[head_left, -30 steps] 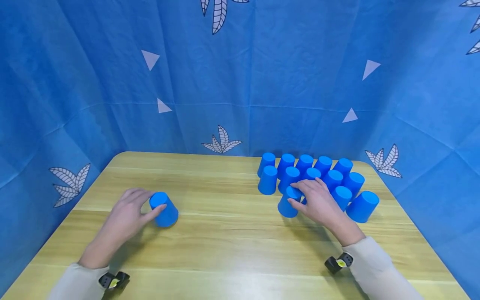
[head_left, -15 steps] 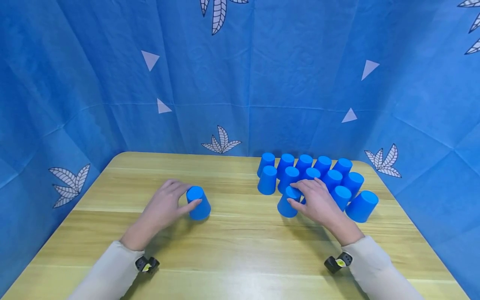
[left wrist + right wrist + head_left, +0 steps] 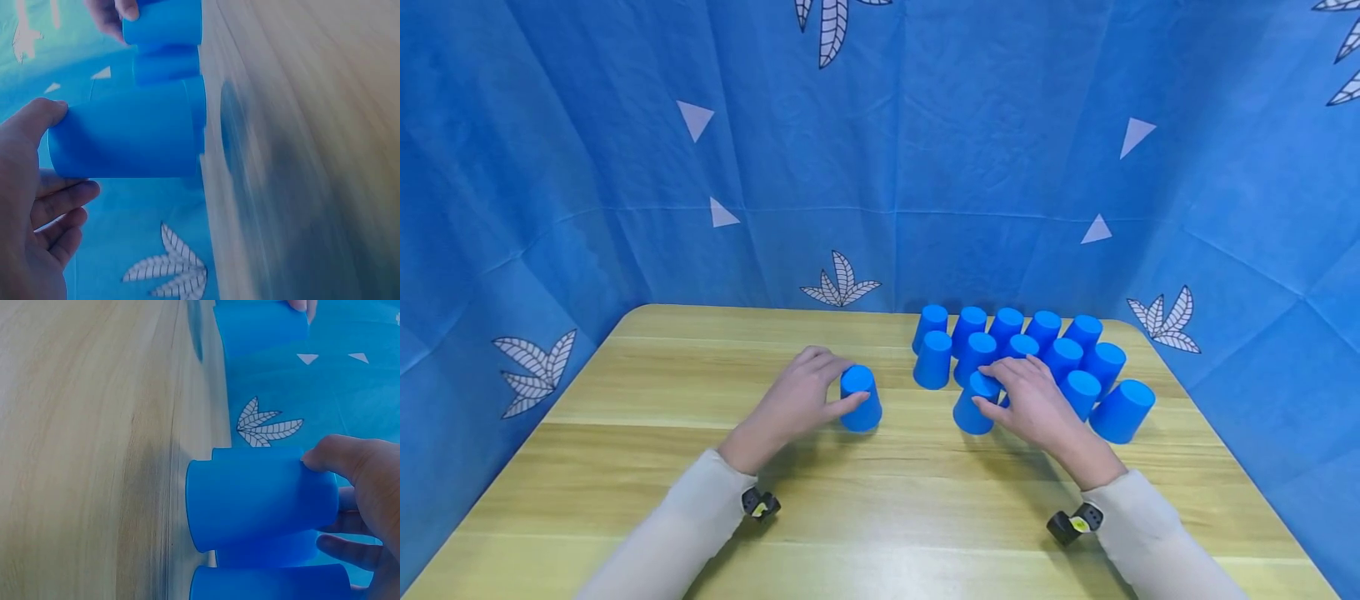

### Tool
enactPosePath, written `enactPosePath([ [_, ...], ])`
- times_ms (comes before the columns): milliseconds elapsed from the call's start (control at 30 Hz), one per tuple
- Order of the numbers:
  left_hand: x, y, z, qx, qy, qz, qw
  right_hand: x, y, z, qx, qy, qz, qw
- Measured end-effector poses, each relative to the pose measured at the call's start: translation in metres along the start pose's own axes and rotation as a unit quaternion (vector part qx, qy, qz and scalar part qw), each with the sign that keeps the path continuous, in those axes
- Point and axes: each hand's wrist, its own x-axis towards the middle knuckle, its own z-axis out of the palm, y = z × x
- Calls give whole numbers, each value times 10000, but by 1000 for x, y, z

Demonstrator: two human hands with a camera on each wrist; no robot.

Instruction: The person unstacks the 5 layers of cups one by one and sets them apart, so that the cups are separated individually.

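Observation:
My left hand (image 3: pixel 799 400) pinches the closed top of an upside-down blue plastic cup (image 3: pixel 862 410) between thumb and fingers. In the left wrist view a narrow gap separates the rim of this cup (image 3: pixel 125 134) from the wooden table, so it hangs just above the surface. My right hand (image 3: pixel 1036 402) grips another inverted blue cup (image 3: pixel 972 415) by its top, at the left end of the front row. The rim of that cup (image 3: pixel 256 503) is at the tabletop in the right wrist view. My right hand partly hides the cups behind it.
Several more blue cups (image 3: pixel 933 367) stand upside down in close rows at the back right of the wooden table (image 3: pixel 880 517). One cup (image 3: pixel 1123 412) ends the front row at the right. A blue patterned curtain (image 3: pixel 880 167) surrounds the table's back and sides.
My left hand has carried its cup rightward across the table, towards the group of cups. The right hand has stayed on its cup in nearly the same place.

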Motion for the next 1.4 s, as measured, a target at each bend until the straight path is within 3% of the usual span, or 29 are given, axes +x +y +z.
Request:
enactPosePath([
  [333,31,27,25,49,-292,326,9990,-1,0,1,29,3,41,10000],
  [733,58,53,41,29,-711,434,9965,-1,-2,1,-19,65,32,10000],
  [1100,67,60,54,-196,-739,410,9962,-1,-2,3,-37,47,64,10000],
  [1400,70,62,63,28,-676,482,9965,-3,-1,5,-76,116,91,9999],
])
